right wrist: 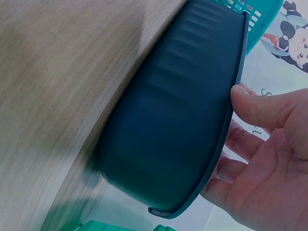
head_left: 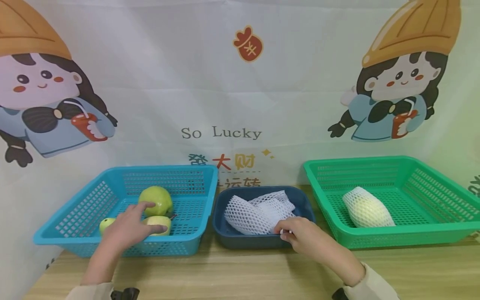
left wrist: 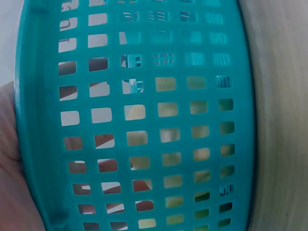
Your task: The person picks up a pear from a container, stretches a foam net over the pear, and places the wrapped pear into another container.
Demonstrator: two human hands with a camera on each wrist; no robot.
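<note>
Your left hand, fingers spread and seemingly holding nothing, is the nearer to the yellowish fruit, which lies in the blue basket beside its thumb. Your right hand curls by the foam nets; I cannot tell if it pinches one.

The head camera looks forward and down across the table, taking in the blue basket, dark tray and green basket. The left wrist camera, rolled sideways, closely faces the blue basket's outer wall; the right, tilted, closely faces the tray's. Head and right wrist views share parts of all three.
</note>
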